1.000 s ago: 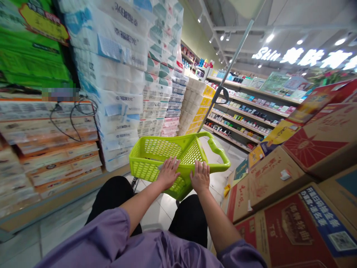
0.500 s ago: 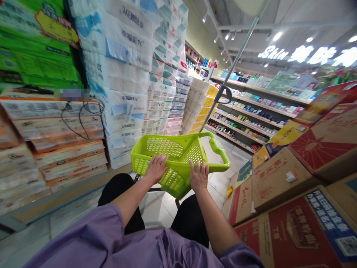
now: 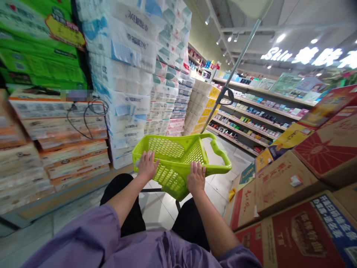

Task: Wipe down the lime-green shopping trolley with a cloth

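A lime-green plastic shopping cart (image 3: 172,182) with mesh sides stands in front of my knees, its looped handle (image 3: 220,150) pointing right. My left hand (image 3: 147,165) grips the near rim towards the left end, fingers laid over the edge. Farther right, my right hand (image 3: 196,176) holds the same rim close to the handle end, its fingers hooked over the top. The thumbs and the undersides of both hands are hidden. Nothing shows in the visible part of the basket.
Tall stacks of wrapped tissue packs (image 3: 129,70) rise on the left, with a black cable (image 3: 86,121) hanging there. Cardboard boxes (image 3: 287,182) line the right side. A metal pole (image 3: 237,63) slants behind the cart; stocked shelves (image 3: 251,111) stand beyond.
My left hand has slid left along the near rim. My right hand stays on its part of the rim. The view has shifted slightly.
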The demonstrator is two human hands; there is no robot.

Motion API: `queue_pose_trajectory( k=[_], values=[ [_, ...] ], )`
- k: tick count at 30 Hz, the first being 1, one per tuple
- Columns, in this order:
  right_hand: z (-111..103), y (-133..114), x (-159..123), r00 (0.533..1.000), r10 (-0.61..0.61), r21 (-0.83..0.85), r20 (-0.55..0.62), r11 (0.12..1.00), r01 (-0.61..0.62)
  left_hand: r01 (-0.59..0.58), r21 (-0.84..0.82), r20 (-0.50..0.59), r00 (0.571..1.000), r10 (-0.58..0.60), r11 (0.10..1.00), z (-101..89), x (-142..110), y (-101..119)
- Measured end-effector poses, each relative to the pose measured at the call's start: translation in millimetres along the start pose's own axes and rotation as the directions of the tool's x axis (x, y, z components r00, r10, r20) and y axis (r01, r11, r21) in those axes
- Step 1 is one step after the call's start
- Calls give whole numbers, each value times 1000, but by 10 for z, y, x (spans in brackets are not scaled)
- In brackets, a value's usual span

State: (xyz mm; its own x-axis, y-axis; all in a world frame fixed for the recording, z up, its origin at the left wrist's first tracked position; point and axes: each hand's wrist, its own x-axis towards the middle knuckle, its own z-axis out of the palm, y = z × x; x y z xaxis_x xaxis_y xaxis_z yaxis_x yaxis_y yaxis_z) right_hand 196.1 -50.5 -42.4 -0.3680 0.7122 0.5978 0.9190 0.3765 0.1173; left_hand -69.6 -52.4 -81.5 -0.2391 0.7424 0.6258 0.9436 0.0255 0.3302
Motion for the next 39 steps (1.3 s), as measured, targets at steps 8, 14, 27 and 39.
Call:
queue_pose_trajectory(
  k=[8, 14, 27, 39],
  values=[
    [-1, -34, -7, 998, 22, -22, -51, 999, -23, -455, -88, 152, 873, 463, 886, 54, -234, 850],
    [-24, -21, -21, 996, 33, 2, -80, 999, -33, -334, -14, 156, 930, 332, 943, -46, -121, 413],
    [21, -77, -24, 995, 45, 7, -92, 999, -44, 227, -59, 20, 974, -226, 972, -297, 187, -530],
    [23, -99, -2, 998, 56, 13, -32, 998, -56, -322, -533, 95, 896, 434, 782, -27, 38, 689]
  ],
)
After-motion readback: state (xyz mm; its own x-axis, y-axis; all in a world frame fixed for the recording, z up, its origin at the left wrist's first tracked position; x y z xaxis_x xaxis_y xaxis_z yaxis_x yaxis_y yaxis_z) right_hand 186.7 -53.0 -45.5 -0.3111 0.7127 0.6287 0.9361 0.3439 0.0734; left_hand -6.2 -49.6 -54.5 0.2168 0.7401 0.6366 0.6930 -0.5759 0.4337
